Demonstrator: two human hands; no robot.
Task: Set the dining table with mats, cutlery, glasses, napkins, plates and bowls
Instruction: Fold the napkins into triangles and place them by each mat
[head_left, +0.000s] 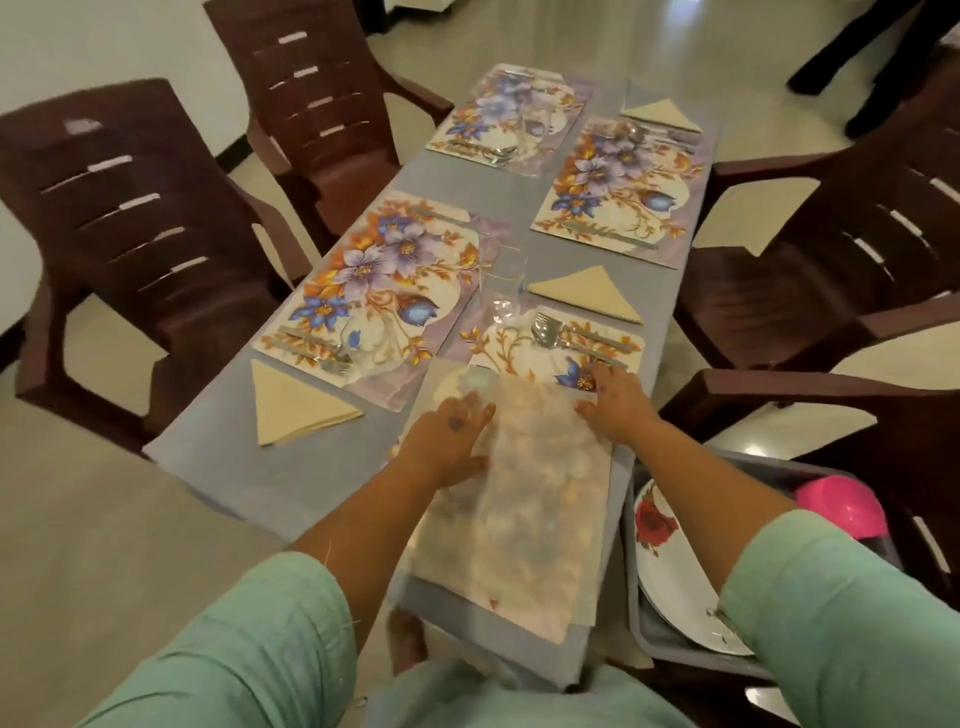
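Standing at the near end of a long table (291, 467) under a grey cloth, both arms in pale green sleeves reaching forward. Left hand (451, 436) flat, fingers straight and spread, pressing on the left edge of a blurred mat (524, 519) at the near end of the table. Right hand (618, 400) at the mat's far right corner, fingers bent down onto it; cannot tell whether pinching the edge or only resting there. Mat itself smeared by motion, lengthwise along the table, far end overlapping the near right floral mat (550, 353).

Four floral mats already down: near left (374, 291), near right, far left (509, 114), far right (613, 192). Fork and spoon (550, 330) on the far edge of the near right mat, just beyond the right hand. Clear glass (504, 283) upright between the two near mats. Beige napkin (293, 405) folded in a triangle just beside the near left mat, another (587, 293) beyond the near right mat, a third (662, 114) by the far right mat. Cutlery on the other mats too blurred to sort.

Right of the table, a grey bin (649, 623) holding a white plate (670, 566) with a red rose, and something pink (841, 506) behind it. Dark brown plastic chairs (130, 208) along both sides
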